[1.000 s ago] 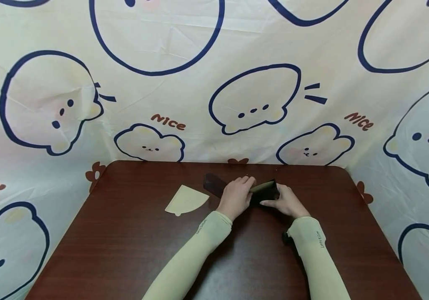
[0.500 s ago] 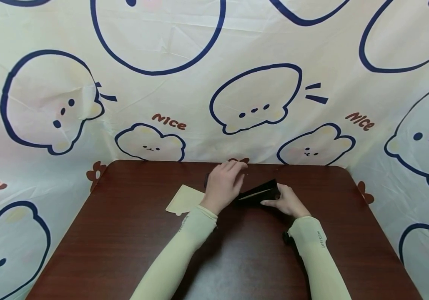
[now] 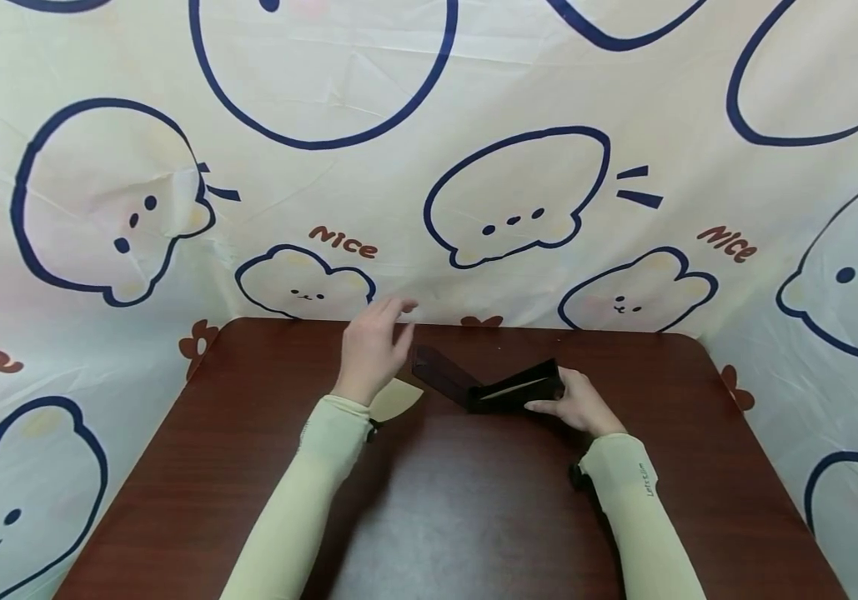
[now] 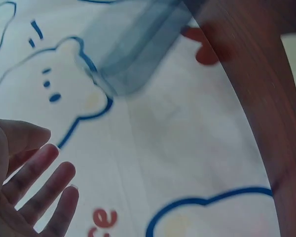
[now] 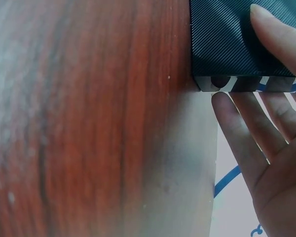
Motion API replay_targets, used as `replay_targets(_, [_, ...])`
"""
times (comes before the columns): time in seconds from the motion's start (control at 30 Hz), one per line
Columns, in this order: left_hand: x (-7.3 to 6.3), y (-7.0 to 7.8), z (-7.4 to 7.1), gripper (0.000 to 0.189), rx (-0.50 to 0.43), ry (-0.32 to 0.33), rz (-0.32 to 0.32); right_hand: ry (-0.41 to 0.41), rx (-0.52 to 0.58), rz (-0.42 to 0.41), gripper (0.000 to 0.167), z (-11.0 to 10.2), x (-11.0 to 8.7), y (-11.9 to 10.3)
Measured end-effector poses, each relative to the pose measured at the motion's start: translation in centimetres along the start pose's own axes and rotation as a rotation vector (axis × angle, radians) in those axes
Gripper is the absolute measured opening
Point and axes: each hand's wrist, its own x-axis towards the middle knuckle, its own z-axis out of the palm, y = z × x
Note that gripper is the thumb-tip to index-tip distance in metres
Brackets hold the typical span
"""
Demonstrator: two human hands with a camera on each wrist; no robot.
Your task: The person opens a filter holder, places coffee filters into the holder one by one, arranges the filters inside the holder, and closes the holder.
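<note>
A black box-like case [image 3: 514, 392] with a ribbed outer face stands tilted at the far middle of the table. My right hand [image 3: 579, 404] holds its right end; in the right wrist view the thumb [image 5: 276, 34] lies on the ribbed face, the fingers along the edge. A thin pale sheet [image 3: 522, 386] shows in the case's slot. Left of the case extends a dark see-through flap [image 3: 442, 375]. My left hand [image 3: 372, 346] is raised, holding nothing, over a pale yellow fan-shaped piece [image 3: 398, 400], which the hand and sleeve partly cover.
The brown wooden table [image 3: 459, 500] ends just behind the case, against a printed cloth backdrop [image 3: 489, 192]. Cloth also hangs on both sides. A blurred translucent strip [image 4: 133, 54] crosses the top of the left wrist view.
My left hand has let go of the case and moved left and up, uncovering the see-through flap and covering part of the fan-shaped piece. My right hand keeps its hold.
</note>
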Motion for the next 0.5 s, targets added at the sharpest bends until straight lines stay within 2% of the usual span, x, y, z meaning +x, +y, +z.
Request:
replay_targets(0.33, [-0.5,-3.6,-0.9,0.027,0.035,-0.081,-0.065,-0.004,0.005,-0.004,0.031,0.2,-0.2,-0.1])
replay_targets(0.5, [-1.1,-5.0,-1.0,0.026,0.053,-0.159,-0.119,0.01,0.014,-0.016,0.029,0.2,-0.1,0.0])
